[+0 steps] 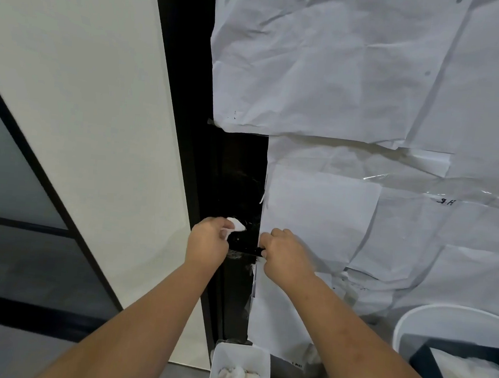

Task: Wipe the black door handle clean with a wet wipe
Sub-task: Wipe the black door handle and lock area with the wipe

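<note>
The handle [244, 250] runs crosswise between the left hand [207, 245] at its 9 o'clock end and the right hand [286, 257] at its 3 o'clock end. The wipe [235, 224] sits at the left hand's 1 o'clock. A small tub [240, 369] lies at the handle's 6 o'clock, a bucket [453, 322] at 4 o'clock, and paper sheets [357, 77] at 1 o'clock.

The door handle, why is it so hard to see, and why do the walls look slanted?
Head view: the black door handle blends into the dark door, with the left hand and right hand covering its ends; the wide-angle lens makes straight edges lean.
</note>
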Available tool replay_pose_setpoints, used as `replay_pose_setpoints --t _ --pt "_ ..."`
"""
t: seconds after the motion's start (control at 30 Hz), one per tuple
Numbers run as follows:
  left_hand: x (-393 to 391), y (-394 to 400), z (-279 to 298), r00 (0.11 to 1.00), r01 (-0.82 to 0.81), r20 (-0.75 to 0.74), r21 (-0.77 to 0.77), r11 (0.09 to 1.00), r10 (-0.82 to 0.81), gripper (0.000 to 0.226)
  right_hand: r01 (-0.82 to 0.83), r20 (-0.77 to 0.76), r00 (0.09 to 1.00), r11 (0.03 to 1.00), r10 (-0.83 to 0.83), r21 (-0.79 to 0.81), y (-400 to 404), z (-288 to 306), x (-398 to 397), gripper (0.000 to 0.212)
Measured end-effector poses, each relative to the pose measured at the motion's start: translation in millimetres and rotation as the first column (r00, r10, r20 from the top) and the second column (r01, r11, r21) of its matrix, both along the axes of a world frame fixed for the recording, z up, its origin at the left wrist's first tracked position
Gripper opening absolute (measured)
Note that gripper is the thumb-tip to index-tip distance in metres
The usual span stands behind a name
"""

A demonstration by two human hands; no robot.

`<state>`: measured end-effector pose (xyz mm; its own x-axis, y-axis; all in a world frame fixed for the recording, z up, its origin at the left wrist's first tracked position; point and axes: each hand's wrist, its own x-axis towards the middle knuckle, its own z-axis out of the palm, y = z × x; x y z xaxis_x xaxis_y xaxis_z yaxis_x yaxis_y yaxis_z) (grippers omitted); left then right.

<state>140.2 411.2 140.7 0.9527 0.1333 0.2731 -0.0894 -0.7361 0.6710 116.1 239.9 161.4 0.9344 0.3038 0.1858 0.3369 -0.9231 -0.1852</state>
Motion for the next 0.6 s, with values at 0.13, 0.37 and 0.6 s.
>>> replay_pose_setpoints --t 0.13,0.37,0.6 --pt "-13.5 6.2 3.9 0.993 -0.067 -0.108 -0.227 0.972 0.043 0.033 0.012 -0.014 1.0 1.0 -0.011 0.005 0.3 -1.3 1.5 0.016" --pt "-18.4 8.6 31.5 0.989 -0.061 -0.14 -0.671 0.739 -0.045 0.037 0.115 -0.141 0.985 0.983 -0.095 0.145 4.4 7.2 6.3 0.019" --pt "-23.5 11.0 28.2 0.987 0.011 -0.106 -0.707 0.707 -0.121 0.024 0.207 -0.266 0.963 0.72 -0.033 0.662 24.4 26.9 2.5 0.013"
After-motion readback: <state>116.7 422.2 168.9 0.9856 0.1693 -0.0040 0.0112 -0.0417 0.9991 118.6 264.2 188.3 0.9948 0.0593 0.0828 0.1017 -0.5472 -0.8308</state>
